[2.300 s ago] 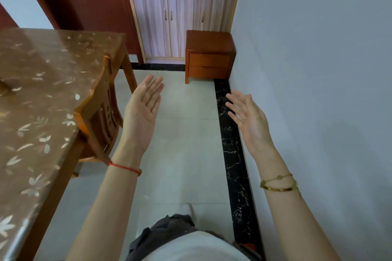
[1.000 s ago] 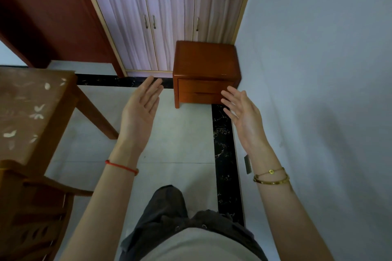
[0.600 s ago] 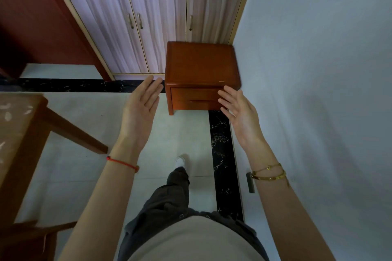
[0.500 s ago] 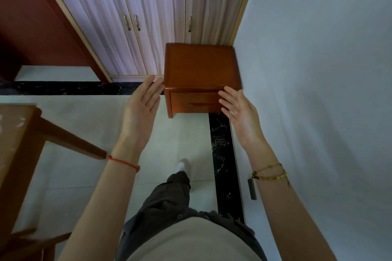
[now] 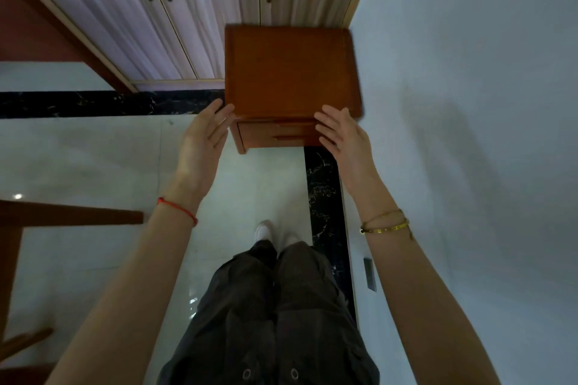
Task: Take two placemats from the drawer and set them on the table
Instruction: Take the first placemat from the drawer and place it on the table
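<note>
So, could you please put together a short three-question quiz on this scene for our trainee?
1. True or false: the drawers of the nightstand are shut.
2. The left hand and right hand hold: A) a placemat; B) nothing; C) a drawer handle.
3. Fill in: the red string is worn on the ___ wrist.
Key: 1 true; 2 B; 3 left.
</note>
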